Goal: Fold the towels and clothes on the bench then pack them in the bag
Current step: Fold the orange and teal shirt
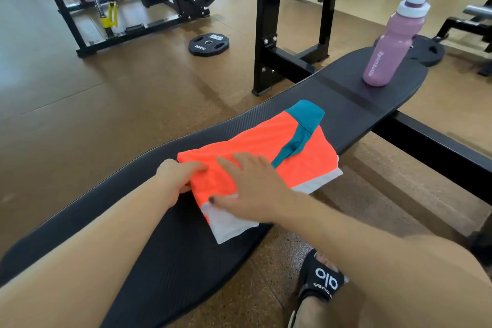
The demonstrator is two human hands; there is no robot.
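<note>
Orange garment, with teal trim and a pale grey hem, lies partly folded on the black bench, about midway along the pad and well apart from the pink bottle standing at the bench's far end. Part of the grey hem overhangs the bench edge nearest the person. The left hand grips the garment's left edge, fingers curled over the fabric with the thumb appearing to lie beneath it. The right hand lies flat on the garment, fingers extended and spread, pressing the layers down without gripping. The fabric appears thin, light and limp; judged from its sheen, it is probably a smooth synthetic that slides easily on the bench pad and over itself. Folds are likely to spring open unless held. Recommended hold: pinch through all layers at a folded edge or at two corners, while one flat palm anchors the stack. No bag is visible.
</note>
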